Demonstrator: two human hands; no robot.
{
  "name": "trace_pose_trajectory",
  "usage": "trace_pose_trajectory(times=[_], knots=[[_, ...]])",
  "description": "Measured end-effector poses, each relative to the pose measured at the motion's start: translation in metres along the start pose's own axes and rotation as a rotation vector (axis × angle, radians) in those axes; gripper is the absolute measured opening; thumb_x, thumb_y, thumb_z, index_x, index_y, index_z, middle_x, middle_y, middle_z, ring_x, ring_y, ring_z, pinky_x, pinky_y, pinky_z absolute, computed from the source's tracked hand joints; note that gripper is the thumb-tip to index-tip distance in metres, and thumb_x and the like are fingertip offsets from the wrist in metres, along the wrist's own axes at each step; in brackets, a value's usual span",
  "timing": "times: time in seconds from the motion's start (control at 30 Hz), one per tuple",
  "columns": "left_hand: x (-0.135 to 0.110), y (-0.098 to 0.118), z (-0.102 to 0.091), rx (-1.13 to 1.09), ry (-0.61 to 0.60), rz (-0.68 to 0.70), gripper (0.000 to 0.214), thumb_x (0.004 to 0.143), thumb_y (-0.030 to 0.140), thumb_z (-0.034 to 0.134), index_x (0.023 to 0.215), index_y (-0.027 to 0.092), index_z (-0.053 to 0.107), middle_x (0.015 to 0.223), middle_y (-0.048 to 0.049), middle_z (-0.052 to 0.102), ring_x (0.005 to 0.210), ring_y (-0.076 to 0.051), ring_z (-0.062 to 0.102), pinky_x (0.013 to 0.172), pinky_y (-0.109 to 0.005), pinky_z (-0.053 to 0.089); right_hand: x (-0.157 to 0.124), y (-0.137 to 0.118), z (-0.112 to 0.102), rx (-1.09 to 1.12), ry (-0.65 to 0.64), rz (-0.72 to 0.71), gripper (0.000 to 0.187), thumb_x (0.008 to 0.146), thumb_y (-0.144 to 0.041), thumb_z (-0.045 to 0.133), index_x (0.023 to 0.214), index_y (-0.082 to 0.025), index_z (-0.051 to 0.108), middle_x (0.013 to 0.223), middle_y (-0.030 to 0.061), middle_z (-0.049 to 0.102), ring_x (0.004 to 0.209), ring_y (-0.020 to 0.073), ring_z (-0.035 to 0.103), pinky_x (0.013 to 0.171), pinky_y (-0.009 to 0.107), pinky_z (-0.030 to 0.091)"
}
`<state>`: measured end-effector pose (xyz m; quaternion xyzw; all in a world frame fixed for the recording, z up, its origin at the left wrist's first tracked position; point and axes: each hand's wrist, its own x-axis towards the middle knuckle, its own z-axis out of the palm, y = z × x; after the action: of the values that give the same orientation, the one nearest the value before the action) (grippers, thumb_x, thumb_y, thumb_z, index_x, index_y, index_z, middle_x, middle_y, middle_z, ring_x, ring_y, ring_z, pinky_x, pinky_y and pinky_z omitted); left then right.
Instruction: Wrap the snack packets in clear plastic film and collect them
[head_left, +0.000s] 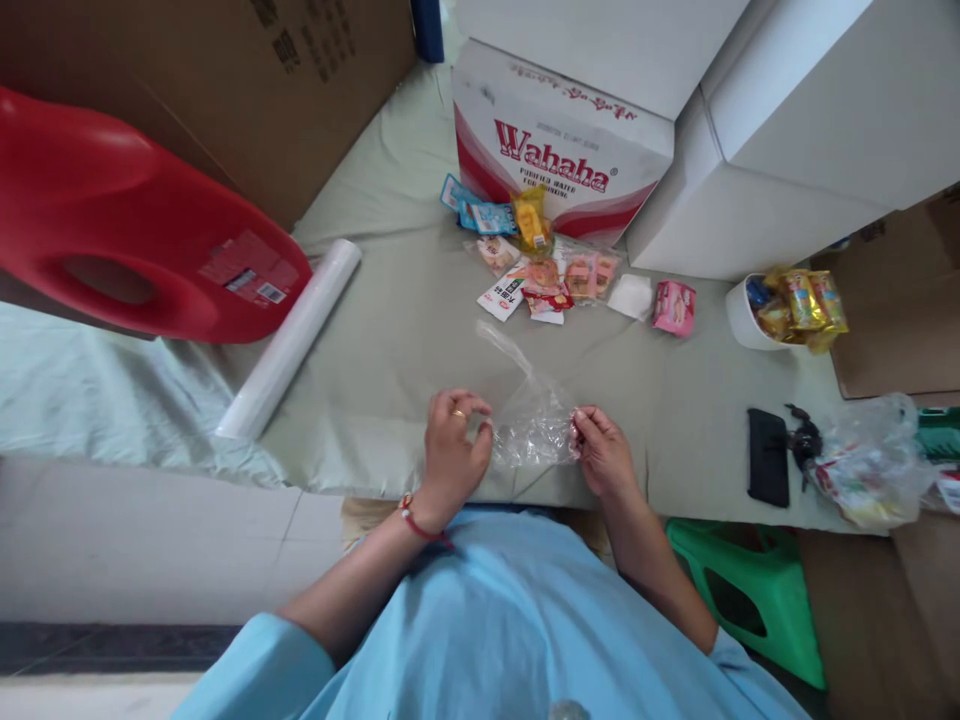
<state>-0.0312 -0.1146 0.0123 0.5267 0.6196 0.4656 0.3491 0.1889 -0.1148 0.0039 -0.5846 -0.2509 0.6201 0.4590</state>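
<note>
A clear, crinkled plastic bag (532,438) lies spread on the cloth between my hands, with a thin twisted strip trailing up and to the left. At its right edge my right hand (606,455) pinches the plastic between thumb and fingertips. My left hand (456,448) is curled beside the left edge, thumb and forefinger apart with a gap between them. Whether its fingertips touch the plastic is unclear. Beyond the bag lie small packaged snacks: a white and green packet (504,293), a red packet (547,303), a pink-banded biscuit pack (591,275) and a yellow packet (531,222).
A plastic-film roll (292,340) and big red jug (150,230) stand left. Behind the snacks is a Wahaha carton (562,150). Rightward are a pink packet (674,307), a white tub (742,320) of snacks, a black phone (767,457) and a filled plastic bag (874,470).
</note>
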Motion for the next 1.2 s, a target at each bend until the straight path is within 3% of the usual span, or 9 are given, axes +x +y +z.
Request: trace_pose_trajectory(times=[0.07,0.17,0.3,0.43,0.67,0.8,0.9,1.07,1.2], knots=[[-0.002,0.011,0.0,0.054,-0.161,0.134,0.009,0.089,0.029,0.06,0.087,0.023,0.066,0.088,-0.0039,0.065,0.087,-0.021,0.063,0.082,-0.036,0.05,-0.003,0.001,0.003,-0.019,-0.022,-0.027,0.047,0.071,-0.062,0.087,0.083,-0.022,0.065,0.063,-0.0052,0.055,0.054,0.0102,0.046,0.048,0.022,0.038],[-0.008,0.026,0.009,0.099,-0.404,0.131,0.022,0.096,0.044,0.062,0.097,0.023,0.065,0.088,-0.0031,0.066,0.076,-0.02,0.062,0.07,-0.033,0.048,-0.007,0.001,0.008,-0.051,-0.073,-0.066,0.044,0.077,-0.061,0.083,0.089,-0.023,0.066,0.066,-0.0042,0.057,0.057,0.0117,0.049,0.053,0.024,0.042],[-0.016,0.031,0.026,0.28,-0.446,0.125,0.033,0.086,0.054,0.074,0.096,0.023,0.066,0.1,-0.0078,0.068,0.088,-0.025,0.063,0.068,-0.033,0.044,-0.012,0.0,0.011,-0.111,-0.113,-0.116,0.042,0.081,-0.059,0.08,0.101,-0.024,0.067,0.074,-0.0022,0.061,0.064,0.0137,0.055,0.06,0.027,0.049],[-0.01,0.022,0.024,0.05,-0.532,0.055,0.029,0.099,0.042,0.054,0.081,0.022,0.066,0.08,-0.0032,0.064,0.073,-0.018,0.058,0.068,-0.031,0.042,-0.008,-0.002,0.007,-0.14,-0.105,-0.166,0.046,0.079,-0.055,0.082,0.11,-0.024,0.066,0.079,-0.0011,0.062,0.069,0.015,0.058,0.065,0.028,0.053],[0.009,0.002,-0.003,-0.335,-0.258,-0.319,0.036,0.089,0.053,0.067,0.076,0.02,0.061,0.067,0.0026,0.057,0.065,-0.013,0.051,0.065,-0.026,0.042,0.0,-0.004,-0.005,-0.098,-0.085,-0.121,0.042,0.076,-0.05,0.084,0.105,-0.023,0.069,0.079,-0.0015,0.061,0.069,0.0142,0.057,0.062,0.027,0.051],[0.009,-0.005,-0.024,-0.659,-0.101,-0.488,0.036,0.077,0.048,0.083,0.075,0.02,0.061,0.092,-0.0036,0.072,0.084,-0.016,0.066,0.08,-0.03,0.055,0.004,-0.006,-0.023,-0.204,-0.093,-0.118,0.038,0.078,-0.051,0.083,0.099,-0.022,0.07,0.076,-0.0026,0.061,0.064,0.0128,0.055,0.061,0.027,0.05],[0.004,-0.005,-0.039,-0.744,-0.091,-0.53,0.037,0.076,0.045,0.086,0.072,0.019,0.06,0.108,-0.0073,0.076,0.099,-0.021,0.072,0.09,-0.036,0.058,0.006,-0.014,-0.04,-0.442,-0.167,-0.14,0.037,0.084,-0.054,0.078,0.1,-0.021,0.073,0.082,0.0007,0.067,0.068,0.015,0.06,0.064,0.029,0.052],[-0.005,0.01,-0.04,-0.733,-0.159,-0.503,0.038,0.078,0.045,0.087,0.07,0.019,0.061,0.11,-0.0089,0.077,0.109,-0.028,0.075,0.1,-0.046,0.059,0.014,-0.029,-0.035,-0.72,-0.281,-0.391,0.048,0.083,-0.051,0.082,0.124,-0.027,0.073,0.127,0.0095,0.07,0.116,0.0252,0.066,0.096,0.041,0.056],[-0.006,0.021,-0.035,-0.723,-0.206,-0.499,0.041,0.075,0.047,0.089,0.069,0.019,0.06,0.115,-0.0113,0.077,0.11,-0.03,0.076,0.1,-0.047,0.059,0.027,-0.022,-0.006,-0.701,-0.401,-0.357,0.04,0.082,-0.047,0.081,0.114,-0.024,0.075,0.101,0.0054,0.076,0.091,0.0209,0.069,0.084,0.036,0.056]])
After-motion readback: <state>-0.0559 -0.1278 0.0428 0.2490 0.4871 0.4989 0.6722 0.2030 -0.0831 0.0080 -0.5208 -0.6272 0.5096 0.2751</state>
